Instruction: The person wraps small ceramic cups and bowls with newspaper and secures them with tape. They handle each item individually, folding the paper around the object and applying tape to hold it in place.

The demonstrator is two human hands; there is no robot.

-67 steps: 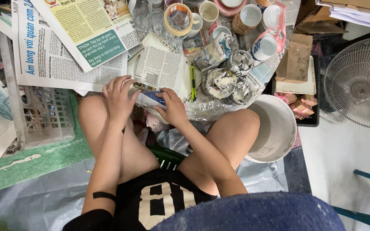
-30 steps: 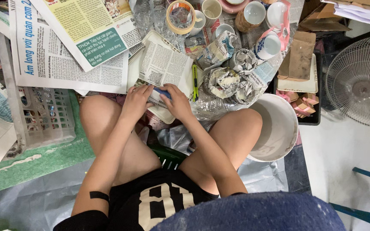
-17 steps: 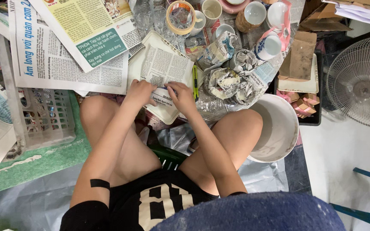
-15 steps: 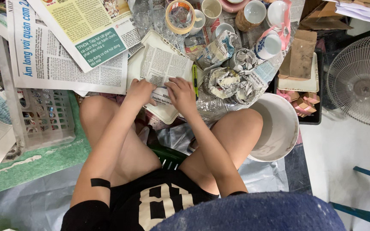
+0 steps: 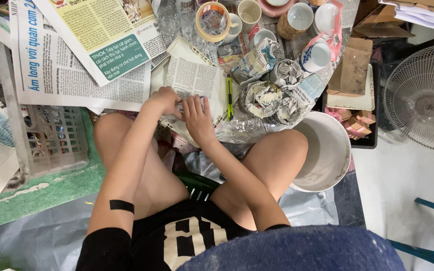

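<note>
Item: newspaper sheet [image 5: 193, 80], pinched by left hand [image 5: 164, 100] and right hand [image 5: 197, 113], both closed. Risk: paper may be torn by an uneven pull.

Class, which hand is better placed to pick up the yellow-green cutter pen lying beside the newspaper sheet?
Probably the right hand: it rests on the newspaper sheet nearest the yellow-green cutter pen; the left hand lies farther away.

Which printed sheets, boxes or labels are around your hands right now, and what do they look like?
Folded grey newsprint sheet: under both hands, dense columns.
Yellow-green newspaper page with a teal panel: upper left.
White newspaper page with blue headline: left.
Brown cardboard boxes: upper right.
</note>
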